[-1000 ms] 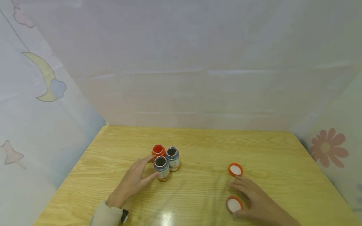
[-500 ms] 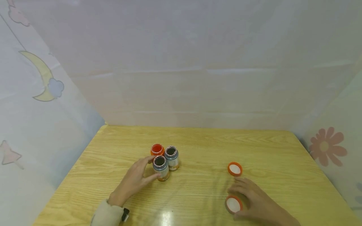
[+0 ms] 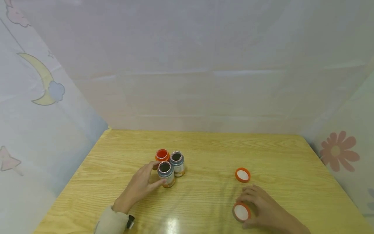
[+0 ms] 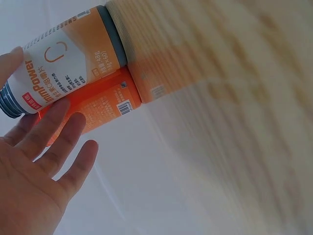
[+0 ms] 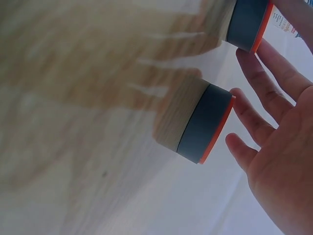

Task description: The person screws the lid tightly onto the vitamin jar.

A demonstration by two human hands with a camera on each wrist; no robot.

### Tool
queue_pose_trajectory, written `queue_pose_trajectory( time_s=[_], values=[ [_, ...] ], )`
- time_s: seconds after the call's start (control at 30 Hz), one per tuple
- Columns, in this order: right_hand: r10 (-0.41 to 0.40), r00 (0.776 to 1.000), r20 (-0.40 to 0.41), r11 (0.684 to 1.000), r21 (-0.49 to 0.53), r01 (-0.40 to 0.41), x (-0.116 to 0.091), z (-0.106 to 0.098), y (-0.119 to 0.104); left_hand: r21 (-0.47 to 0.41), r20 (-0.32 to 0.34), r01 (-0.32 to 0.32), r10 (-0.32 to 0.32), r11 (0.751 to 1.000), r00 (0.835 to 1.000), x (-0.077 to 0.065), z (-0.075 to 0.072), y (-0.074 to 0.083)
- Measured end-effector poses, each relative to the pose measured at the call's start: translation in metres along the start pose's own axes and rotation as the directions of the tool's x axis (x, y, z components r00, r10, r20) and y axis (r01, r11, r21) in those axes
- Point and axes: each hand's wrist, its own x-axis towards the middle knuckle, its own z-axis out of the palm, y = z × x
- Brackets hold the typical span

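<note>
Three uncapped bottles stand together at the table's left-centre: an orange bottle (image 3: 162, 154), a grey-necked bottle (image 3: 177, 163) and a nearer grey-necked bottle (image 3: 166, 175). Around the nearer one my left hand (image 3: 139, 184) curves, thumb on its front and a fingertip by its far side; the left wrist view shows the ring and little fingers spread beside the orange bottle's side (image 4: 105, 105). Two upturned lids with white liners lie to the right. My right hand (image 3: 264, 208) curls thumb and fingers about the nearer lid (image 3: 241, 212). The farther lid (image 3: 243, 175) lies beyond its fingers.
The bottles and lids are on a wood-grain table (image 3: 204, 156). A pale cloth backdrop (image 3: 187, 81) rises behind the table's far edge and on both sides. A dark band (image 3: 130, 221) is on my left wrist, by the light sleeve (image 3: 111, 222).
My right hand's fingers have drawn back from the farther lid and closed toward the nearer one. My left hand stays around the nearer bottle; bottles and lids have not moved on the table.
</note>
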Motion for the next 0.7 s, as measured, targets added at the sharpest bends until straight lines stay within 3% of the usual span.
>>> queue_pose_trajectory(
  time_s=[0.43, 0.7],
  values=[
    [0.033, 0.999, 0.014, 0.999, -0.010, -0.033, 0.0003, -0.0005, -0.0019, -0.028, 0.027, 0.003, -0.002, 1.000, 1.000, -0.0010, 0.0000, -0.0005],
    [0.125, 0.992, 0.009, 0.992, 0.016, -0.125, -0.0009, -0.0047, -0.0069, -0.028, 0.045, 0.002, -0.001, 1.000, 0.999, -0.0006, -0.0006, 0.0006]
  ],
)
